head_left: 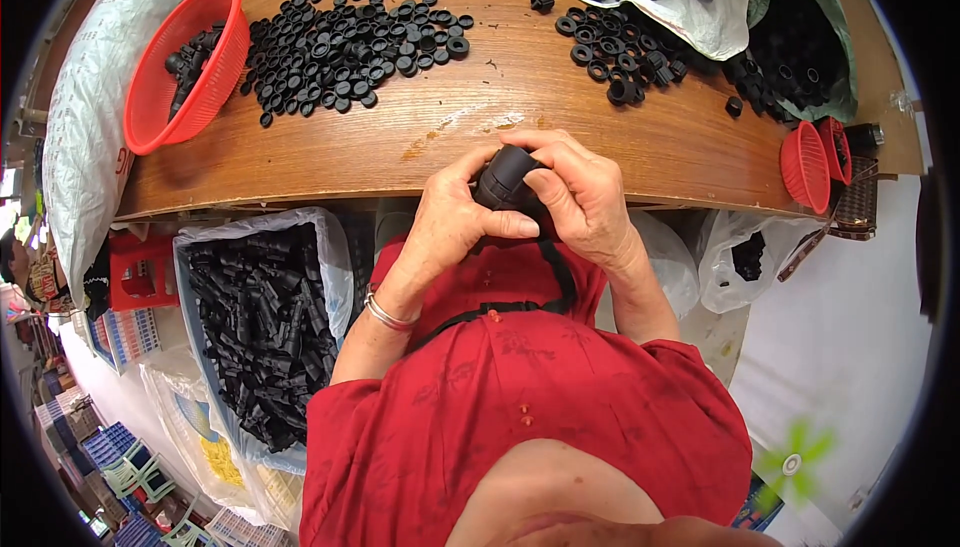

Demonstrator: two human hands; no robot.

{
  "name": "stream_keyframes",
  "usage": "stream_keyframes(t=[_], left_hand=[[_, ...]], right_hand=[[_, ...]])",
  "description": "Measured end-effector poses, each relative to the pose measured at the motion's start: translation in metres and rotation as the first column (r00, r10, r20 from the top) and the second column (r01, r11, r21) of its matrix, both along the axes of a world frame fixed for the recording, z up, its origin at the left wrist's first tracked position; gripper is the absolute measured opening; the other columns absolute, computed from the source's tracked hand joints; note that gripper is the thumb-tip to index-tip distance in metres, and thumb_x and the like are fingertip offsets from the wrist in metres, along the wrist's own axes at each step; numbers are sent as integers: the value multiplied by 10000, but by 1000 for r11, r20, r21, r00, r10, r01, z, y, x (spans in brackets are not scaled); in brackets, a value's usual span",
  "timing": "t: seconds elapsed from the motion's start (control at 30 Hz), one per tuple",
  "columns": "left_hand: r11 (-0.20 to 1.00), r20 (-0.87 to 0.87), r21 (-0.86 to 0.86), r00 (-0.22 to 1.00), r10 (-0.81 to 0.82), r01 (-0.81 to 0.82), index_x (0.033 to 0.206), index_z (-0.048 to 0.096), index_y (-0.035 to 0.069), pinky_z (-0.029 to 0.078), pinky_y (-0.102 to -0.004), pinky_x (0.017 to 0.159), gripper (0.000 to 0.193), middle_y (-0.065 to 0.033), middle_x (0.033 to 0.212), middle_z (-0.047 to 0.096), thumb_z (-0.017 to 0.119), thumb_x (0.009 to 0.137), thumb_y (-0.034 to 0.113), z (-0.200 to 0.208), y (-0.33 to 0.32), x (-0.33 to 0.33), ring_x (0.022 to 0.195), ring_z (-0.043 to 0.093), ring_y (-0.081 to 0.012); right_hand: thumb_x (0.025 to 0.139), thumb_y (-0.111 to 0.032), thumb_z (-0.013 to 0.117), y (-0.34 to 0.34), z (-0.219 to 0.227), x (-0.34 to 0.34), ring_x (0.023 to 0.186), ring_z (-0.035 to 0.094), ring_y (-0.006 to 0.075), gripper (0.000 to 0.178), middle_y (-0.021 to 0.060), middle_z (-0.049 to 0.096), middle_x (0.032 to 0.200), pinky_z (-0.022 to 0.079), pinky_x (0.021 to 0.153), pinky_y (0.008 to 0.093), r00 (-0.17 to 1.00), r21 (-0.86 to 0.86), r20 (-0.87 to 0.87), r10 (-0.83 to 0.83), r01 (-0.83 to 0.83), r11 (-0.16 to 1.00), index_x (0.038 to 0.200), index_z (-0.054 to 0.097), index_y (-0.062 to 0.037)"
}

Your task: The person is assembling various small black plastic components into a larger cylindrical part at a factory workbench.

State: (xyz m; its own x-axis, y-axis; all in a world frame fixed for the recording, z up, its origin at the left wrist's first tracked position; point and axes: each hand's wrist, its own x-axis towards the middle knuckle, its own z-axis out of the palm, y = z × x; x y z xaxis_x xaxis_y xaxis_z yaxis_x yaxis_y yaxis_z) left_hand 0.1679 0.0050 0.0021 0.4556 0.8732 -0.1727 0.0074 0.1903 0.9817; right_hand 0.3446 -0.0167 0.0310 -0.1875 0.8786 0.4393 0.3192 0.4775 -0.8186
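A black ridged plastic cylinder (506, 177), like a pipe fitting with a cap, is held between both hands at the table's near edge. My left hand (455, 212) wraps its left and lower side, thumb across the bottom. With fingers over the far side and thumb on the right, my right hand (585, 192) grips the same piece. Its lower part is partly hidden by the fingers. Beyond it on the wooden table (520, 77) lie many small round black caps (350, 47) at left. Black rings (610, 47) lie loose at right.
A red basket (215, 77) with black fittings stands at the table's left, beside a white sack (95, 97). Open bags of black parts (800, 47) are at the far right, near small red baskets (803, 167). Below left, a lined bin (335, 267) holds black fittings.
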Motion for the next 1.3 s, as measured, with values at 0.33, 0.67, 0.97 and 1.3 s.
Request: stream_keyframes(t=[0.33,0.67,0.97,1.3], left_hand=[[994,-45,-83,996,-77,74,1086,643,3,491,-274,762,577,-31,889,654,850,560,115,10,1,0,812,603,-128],[946,34,-204,968,-249,251,1045,649,5,463,-264,785,539,-17,880,627,812,544,120,4,6,4,833,571,-127],[892,408,-384,911,-68,238,1145,570,7,491,-295,824,668,-47,995,616,780,511,22,-24,-7,10,903,600,-176],[752,272,-656,909,316,-65,908,581,30,514,-307,653,175,-62,811,618,631,885,196,-75,-41,-6,696,597,-174]], right_hand=[[851,-57,635,-17,-1,-4,806,634,265,90,154,635,954,508,692,317,994,-63,36,-107,109,992,857,608,29],[854,-136,657,-22,-22,2,836,649,283,148,176,641,1004,512,714,320,992,53,24,-124,123,991,845,601,0],[830,-146,715,-55,-29,11,917,622,172,411,108,634,1033,504,812,296,938,-135,-159,-308,289,948,1171,533,-8],[1012,-421,407,-98,-124,-45,986,523,105,416,15,543,1102,472,828,293,784,-729,-572,-242,-350,588,1262,474,-97]])
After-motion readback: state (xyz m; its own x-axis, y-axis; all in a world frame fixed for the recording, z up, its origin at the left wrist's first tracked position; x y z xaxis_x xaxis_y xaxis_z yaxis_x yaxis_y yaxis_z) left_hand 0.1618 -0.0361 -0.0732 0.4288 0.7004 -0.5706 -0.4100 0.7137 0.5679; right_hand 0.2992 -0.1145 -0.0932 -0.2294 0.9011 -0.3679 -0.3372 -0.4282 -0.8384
